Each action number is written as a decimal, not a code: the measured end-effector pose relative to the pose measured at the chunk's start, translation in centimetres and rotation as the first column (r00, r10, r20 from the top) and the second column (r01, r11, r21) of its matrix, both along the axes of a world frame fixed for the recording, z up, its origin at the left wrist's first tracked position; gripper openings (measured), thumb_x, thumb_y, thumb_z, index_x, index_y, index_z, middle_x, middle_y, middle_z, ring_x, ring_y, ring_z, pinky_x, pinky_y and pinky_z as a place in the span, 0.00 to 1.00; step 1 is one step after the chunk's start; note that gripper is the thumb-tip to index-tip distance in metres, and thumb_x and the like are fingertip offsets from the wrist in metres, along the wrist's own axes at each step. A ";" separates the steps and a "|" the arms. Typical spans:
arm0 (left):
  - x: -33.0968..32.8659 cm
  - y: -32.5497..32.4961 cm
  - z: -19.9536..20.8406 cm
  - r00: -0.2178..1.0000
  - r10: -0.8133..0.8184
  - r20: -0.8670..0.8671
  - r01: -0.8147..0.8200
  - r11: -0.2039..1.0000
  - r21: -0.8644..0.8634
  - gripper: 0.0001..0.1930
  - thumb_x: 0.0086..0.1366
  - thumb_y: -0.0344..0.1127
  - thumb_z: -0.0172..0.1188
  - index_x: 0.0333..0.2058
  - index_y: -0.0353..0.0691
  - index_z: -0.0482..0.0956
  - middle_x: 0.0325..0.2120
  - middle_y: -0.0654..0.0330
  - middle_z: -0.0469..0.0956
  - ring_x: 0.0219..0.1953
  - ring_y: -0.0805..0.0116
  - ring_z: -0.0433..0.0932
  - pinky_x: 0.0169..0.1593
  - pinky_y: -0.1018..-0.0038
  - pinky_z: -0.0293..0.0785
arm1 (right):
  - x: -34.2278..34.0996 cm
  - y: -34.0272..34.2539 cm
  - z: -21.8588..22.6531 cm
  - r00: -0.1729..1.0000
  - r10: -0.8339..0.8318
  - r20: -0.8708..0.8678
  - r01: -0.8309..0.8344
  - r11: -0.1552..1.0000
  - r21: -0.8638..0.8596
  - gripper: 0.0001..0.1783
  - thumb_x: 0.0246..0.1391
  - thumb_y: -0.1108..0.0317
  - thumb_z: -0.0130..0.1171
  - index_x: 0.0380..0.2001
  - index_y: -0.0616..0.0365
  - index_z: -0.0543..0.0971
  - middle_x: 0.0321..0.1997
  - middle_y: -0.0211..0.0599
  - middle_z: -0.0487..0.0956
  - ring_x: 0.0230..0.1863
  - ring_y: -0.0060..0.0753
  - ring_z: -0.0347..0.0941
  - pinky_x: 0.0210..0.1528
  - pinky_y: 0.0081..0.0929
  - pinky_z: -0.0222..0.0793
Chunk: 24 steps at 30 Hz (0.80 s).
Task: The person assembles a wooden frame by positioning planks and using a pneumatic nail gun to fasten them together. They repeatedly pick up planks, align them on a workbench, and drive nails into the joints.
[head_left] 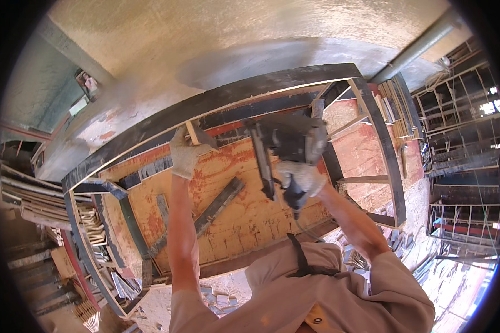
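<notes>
My left hand [183,154], in a pale work glove, is closed around a short wooden piece [199,136] at the inner side of the frame's far rail. The large wooden frame [216,101], with dark-faced boards, lies across the workbench. My right hand [301,178], also gloved, grips the handle of a black nail gun [289,139]. That tool is slightly blurred and held above the bench, to the right of the wooden piece and apart from it. Its hose [303,225] runs back toward my body.
The workbench [233,183] has a worn orange and red top. A loose dark board [219,205] lies slantwise on it. Stacked wood strips [33,197] stand at the left, more strips [394,108] at the far right. Wood offcuts [222,299] litter the floor near me.
</notes>
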<state>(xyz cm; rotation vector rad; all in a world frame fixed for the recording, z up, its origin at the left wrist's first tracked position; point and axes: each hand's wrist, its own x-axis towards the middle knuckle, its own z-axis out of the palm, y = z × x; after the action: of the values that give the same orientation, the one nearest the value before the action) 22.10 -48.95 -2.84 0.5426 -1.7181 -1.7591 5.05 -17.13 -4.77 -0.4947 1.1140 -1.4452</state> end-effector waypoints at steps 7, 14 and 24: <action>-1.3 0.6 1.0 0.998 0.054 0.011 -0.055 0.998 0.022 0.32 0.44 0.17 0.74 0.51 0.34 0.77 0.39 0.61 0.82 0.37 0.70 0.81 0.42 0.73 0.82 | 2.5 -3.9 -0.8 0.968 -0.182 -0.174 0.170 0.982 -0.081 0.14 0.69 0.66 0.57 0.52 0.61 0.81 0.31 0.31 0.77 0.32 0.21 0.72 0.34 0.23 0.72; -2.4 -3.2 -0.4 0.979 -0.011 0.203 -0.010 0.995 0.103 0.13 0.44 0.31 0.77 0.31 0.39 0.85 0.36 0.60 0.83 0.35 0.68 0.81 0.38 0.71 0.80 | 2.5 -1.6 -1.8 0.901 -0.267 -0.341 0.253 0.964 -0.085 0.14 0.63 0.71 0.64 0.51 0.59 0.78 0.34 0.34 0.79 0.31 0.24 0.75 0.30 0.25 0.72; -2.5 -3.2 -0.1 0.979 0.164 0.120 -0.158 0.986 -0.055 0.26 0.38 0.30 0.81 0.40 0.40 0.84 0.34 0.62 0.83 0.37 0.69 0.79 0.38 0.72 0.79 | 0.0 -3.5 12.5 0.966 -0.049 -0.256 0.096 0.980 0.173 0.09 0.63 0.70 0.64 0.43 0.62 0.84 0.20 0.31 0.77 0.22 0.24 0.74 0.27 0.26 0.72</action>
<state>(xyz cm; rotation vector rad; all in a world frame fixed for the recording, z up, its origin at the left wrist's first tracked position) 19.57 -52.11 -2.98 0.7637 -1.7408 -1.5985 5.05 -20.60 7.69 -0.5185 1.4667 -1.3509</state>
